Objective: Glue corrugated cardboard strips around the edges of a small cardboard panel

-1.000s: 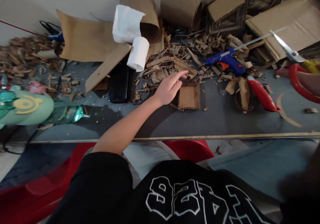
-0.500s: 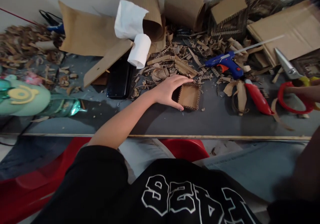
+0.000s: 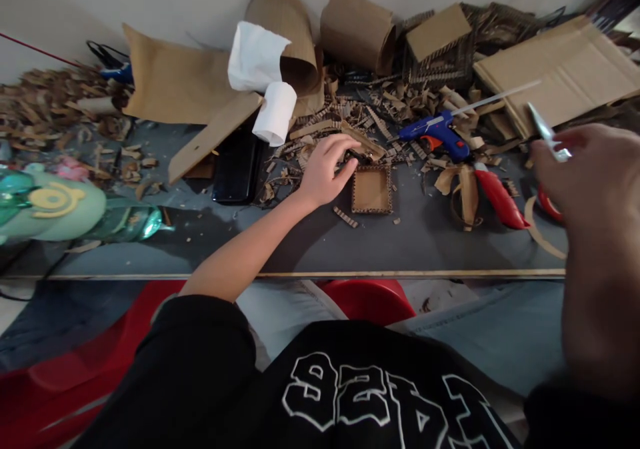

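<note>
My left hand is closed at the upper left corner of a small square cardboard box with corrugated rims. Its thumb and fingers curl around a small dark bit that I cannot make out. A short corrugated strip lies beside the box. My right hand, blurred, is over the scissors with thumb and fingers apart. The metal blades show past the fingers; most of the red handle is hidden under the hand.
A blue glue gun, a red-handled tool and a flat cardboard sheet lie to the right. Cardboard scraps are heaped behind the box. Left are a tissue roll, a black phone and a green bottle.
My left hand has moved off the box's left side to its upper left corner and closed. My right hand has swung left, over the scissors. The view has shifted slightly.
</note>
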`<control>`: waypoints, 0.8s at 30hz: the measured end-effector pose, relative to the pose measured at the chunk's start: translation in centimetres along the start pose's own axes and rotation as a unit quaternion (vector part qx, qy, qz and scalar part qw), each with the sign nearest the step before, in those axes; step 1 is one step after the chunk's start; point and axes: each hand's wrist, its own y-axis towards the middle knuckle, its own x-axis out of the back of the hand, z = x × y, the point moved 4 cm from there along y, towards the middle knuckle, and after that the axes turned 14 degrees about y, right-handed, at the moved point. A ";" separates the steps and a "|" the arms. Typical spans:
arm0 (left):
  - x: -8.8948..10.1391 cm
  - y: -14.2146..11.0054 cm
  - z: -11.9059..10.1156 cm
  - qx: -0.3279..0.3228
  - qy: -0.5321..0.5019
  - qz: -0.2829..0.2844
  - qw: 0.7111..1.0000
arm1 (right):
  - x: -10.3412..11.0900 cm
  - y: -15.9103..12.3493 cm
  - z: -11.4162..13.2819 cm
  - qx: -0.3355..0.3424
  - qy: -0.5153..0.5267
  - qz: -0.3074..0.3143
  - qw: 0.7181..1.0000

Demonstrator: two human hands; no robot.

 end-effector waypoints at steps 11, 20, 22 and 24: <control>-3.7 9.2 3.7 -0.029 0.074 0.058 0.995 | -3.7 -1.5 9.2 0.097 0.129 0.120 0.980; -7.9 12.8 2.9 -0.116 0.148 0.164 0.968 | -3.4 -1.4 8.8 0.015 0.109 0.153 0.982; -7.8 13.2 3.1 -0.135 0.147 0.162 0.966 | -3.4 -1.4 8.8 0.010 0.111 0.155 0.982; -7.6 13.6 3.7 -0.139 0.125 0.146 0.971 | -3.4 -1.4 8.8 0.002 0.099 0.151 0.984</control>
